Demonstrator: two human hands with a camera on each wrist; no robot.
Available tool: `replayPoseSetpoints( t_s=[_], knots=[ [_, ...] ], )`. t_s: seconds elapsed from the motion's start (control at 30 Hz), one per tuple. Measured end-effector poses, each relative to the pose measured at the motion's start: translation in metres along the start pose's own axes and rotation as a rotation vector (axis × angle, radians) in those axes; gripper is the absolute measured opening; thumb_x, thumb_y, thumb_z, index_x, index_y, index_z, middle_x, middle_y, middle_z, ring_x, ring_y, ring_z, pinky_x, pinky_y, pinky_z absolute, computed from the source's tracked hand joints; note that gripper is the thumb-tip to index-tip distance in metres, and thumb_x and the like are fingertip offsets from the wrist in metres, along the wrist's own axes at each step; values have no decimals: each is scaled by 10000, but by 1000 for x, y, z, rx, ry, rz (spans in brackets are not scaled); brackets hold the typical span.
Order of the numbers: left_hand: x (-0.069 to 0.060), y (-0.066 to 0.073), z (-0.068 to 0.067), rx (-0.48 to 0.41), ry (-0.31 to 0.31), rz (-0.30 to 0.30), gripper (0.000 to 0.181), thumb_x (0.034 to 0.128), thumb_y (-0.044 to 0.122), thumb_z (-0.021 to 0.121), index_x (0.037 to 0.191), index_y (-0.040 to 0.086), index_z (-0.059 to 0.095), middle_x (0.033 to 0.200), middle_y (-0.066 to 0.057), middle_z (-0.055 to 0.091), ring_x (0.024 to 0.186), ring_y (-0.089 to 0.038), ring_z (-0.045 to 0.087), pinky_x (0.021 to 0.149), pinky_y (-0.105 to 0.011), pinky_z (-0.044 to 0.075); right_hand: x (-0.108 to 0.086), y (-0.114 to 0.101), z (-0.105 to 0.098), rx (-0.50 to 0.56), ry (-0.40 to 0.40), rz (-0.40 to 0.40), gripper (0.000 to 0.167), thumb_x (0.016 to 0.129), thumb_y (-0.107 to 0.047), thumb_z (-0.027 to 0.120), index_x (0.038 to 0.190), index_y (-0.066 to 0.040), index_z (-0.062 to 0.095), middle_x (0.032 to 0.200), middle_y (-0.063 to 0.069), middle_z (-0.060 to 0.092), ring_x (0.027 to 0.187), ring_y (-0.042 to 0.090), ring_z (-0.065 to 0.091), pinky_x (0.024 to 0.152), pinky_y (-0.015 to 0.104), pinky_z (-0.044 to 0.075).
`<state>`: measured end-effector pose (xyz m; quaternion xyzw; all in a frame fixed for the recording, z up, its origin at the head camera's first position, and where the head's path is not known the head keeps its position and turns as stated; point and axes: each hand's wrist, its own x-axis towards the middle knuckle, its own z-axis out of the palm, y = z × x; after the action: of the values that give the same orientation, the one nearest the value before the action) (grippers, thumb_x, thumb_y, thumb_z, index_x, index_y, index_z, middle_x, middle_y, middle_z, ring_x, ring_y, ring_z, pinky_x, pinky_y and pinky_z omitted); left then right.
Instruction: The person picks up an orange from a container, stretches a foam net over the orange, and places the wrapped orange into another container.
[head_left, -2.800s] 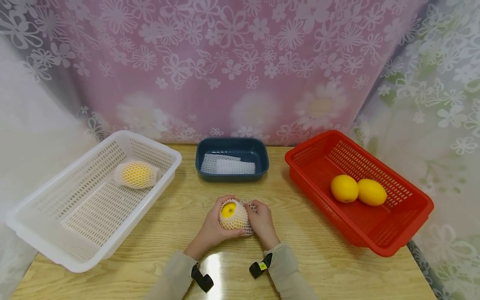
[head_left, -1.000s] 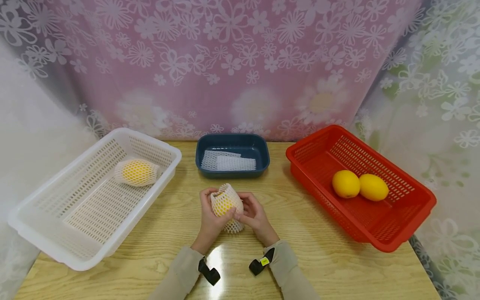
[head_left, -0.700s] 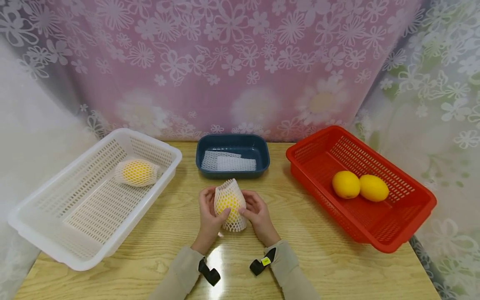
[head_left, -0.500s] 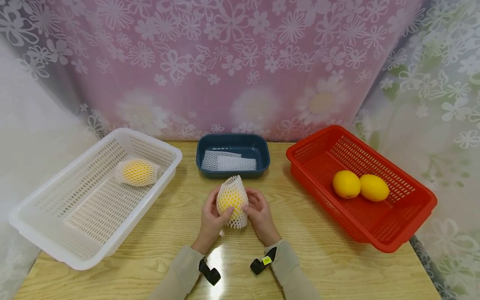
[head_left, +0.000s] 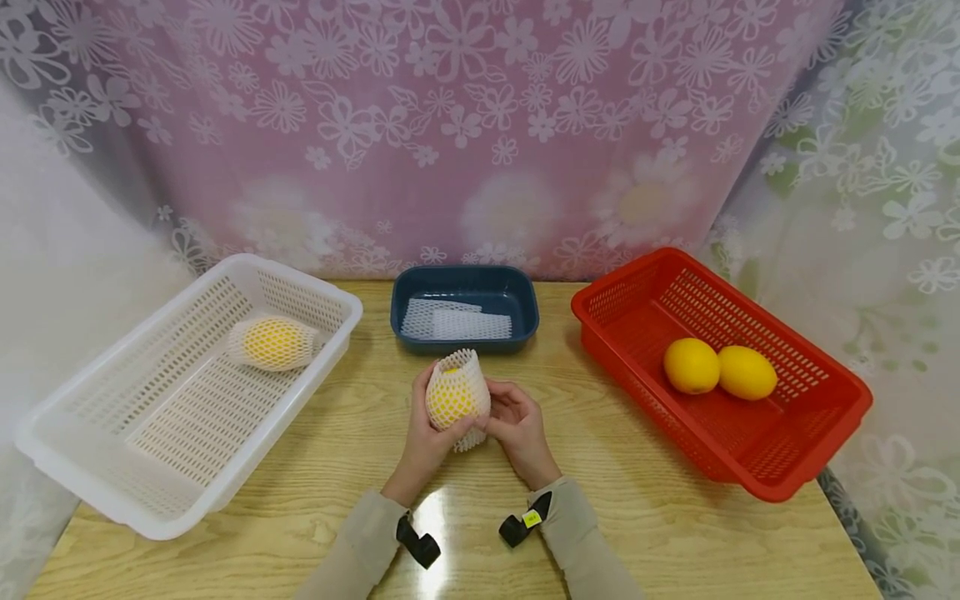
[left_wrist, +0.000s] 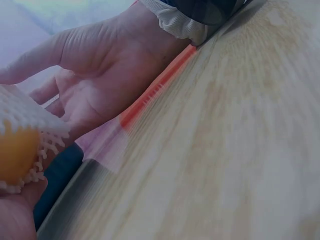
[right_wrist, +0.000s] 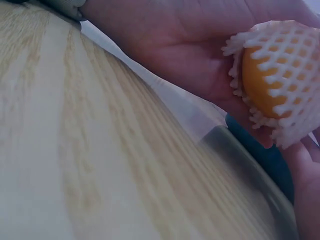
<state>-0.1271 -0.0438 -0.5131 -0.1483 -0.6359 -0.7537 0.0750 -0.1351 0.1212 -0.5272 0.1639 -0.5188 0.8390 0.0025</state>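
A yellow oval fruit (head_left: 452, 407) sits inside a white foam net sleeve (head_left: 482, 392), held just above the table in the head view. The sleeve's open end points up and away, and its other end hangs below the fruit. My left hand (head_left: 426, 429) grips the netted fruit from the left, thumb across its near side. On the right, my right hand (head_left: 521, 429) pinches the net's edge with its thumb in front; its fingers lie partly behind. In the right wrist view, bare fruit (right_wrist: 260, 82) shows at the net's ragged rim.
A white basket (head_left: 187, 521) at left holds one netted fruit (head_left: 273, 343). The blue tray (head_left: 465, 345) behind my hands contains flat foam nets (head_left: 472, 325). At right, a red basket (head_left: 637, 367) holds two bare yellow fruits (head_left: 692, 367). All stand on a wooden table (head_left: 645, 533).
Earlier, the fruit's bare end faced the camera. Now net covers that side and the sleeve stands more upright. Within the last second, the netted fruit turned and tilted slightly between both hands.
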Motion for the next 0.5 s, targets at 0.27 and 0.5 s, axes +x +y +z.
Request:
replayPoseSetpoints(
  t_s=[0.27, 0.5],
  knots=[
    [0, 21, 2, 5, 21, 14, 903, 774, 70, 829, 1473, -76, 277, 1401, -189, 417, 1201, -202, 457, 991, -256, 403, 0, 2, -2, -25, -64, 12, 556, 774, 1, 825, 1245, -34, 532, 1343, 109, 570, 1237, 239, 552, 1001, 341, 471],
    [-2, 20, 2, 40, 61, -36, 801, 756, 2, 810, 1440, -38, 394, 1325, -183, 504, 1122, -187, 516, 947, -253, 442, -1, 0, -1, -45, -85, 30, 606, 748, -25, 852, 1247, -58, 510, 1332, 84, 567, 1214, 195, 557, 987, 313, 478]
  ],
)
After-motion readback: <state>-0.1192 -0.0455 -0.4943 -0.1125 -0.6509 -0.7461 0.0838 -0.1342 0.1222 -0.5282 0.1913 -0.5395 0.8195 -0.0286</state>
